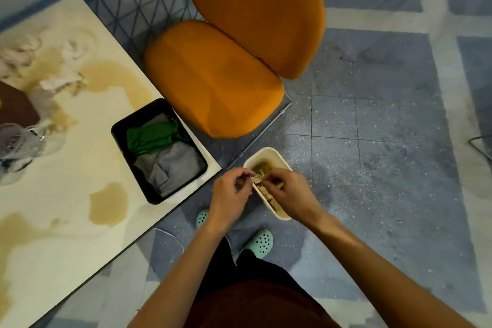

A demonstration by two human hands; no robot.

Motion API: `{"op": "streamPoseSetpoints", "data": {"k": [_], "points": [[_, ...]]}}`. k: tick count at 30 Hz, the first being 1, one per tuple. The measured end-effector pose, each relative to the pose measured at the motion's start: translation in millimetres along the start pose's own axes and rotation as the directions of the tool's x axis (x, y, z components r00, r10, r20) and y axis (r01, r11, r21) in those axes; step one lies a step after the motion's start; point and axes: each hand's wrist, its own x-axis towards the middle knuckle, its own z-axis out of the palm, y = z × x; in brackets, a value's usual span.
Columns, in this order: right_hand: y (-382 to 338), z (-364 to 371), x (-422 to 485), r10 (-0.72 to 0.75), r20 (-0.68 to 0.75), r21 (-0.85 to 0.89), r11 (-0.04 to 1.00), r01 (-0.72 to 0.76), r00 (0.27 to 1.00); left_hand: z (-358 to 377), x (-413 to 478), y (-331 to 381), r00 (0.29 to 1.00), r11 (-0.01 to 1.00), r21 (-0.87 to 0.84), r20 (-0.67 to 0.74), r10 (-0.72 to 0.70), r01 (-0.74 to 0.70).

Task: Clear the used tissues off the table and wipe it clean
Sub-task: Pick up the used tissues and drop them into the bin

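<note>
Binning step: left hand [231, 190] and right hand [288, 192], both grips pinching one soggy tissue [257, 178] over the bin [269, 151]. Next: let go, then fetch the far-left tissues [57, 81] off the counter [66, 168] (stains [107, 201] not yet wiped).

The person is wearing a dark reddish-brown top [255, 303], showing at the lower edge of the view, and black trousers [239, 266] beneath it. The left arm [186, 261] and right arm [359, 247] are showing bare. The feet are wearing mint-green clogs, a left clog [203, 217] and a right clog [262, 242], each dotted with round holes.
</note>
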Motion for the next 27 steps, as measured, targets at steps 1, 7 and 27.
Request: {"op": "streamPoseSetpoints", "data": {"k": [1,7,27], "points": [[-9,0,-3,-0.018,0.006,0.004,1.000,0.018,1.000,-6,-5,5,1.000,1.000,-0.009,-0.022,0.008,-0.009],[-62,2,-6,-0.141,0.051,-0.010,0.990,0.141,0.989,-50,-32,15,0.992,0.999,-0.027,-0.125,0.023,-0.027],[-258,81,76,-0.359,0.176,0.000,0.931,0.364,0.917,-265,-28,13,0.891,1.000,-0.015,-0.454,0.014,-0.023]]}}
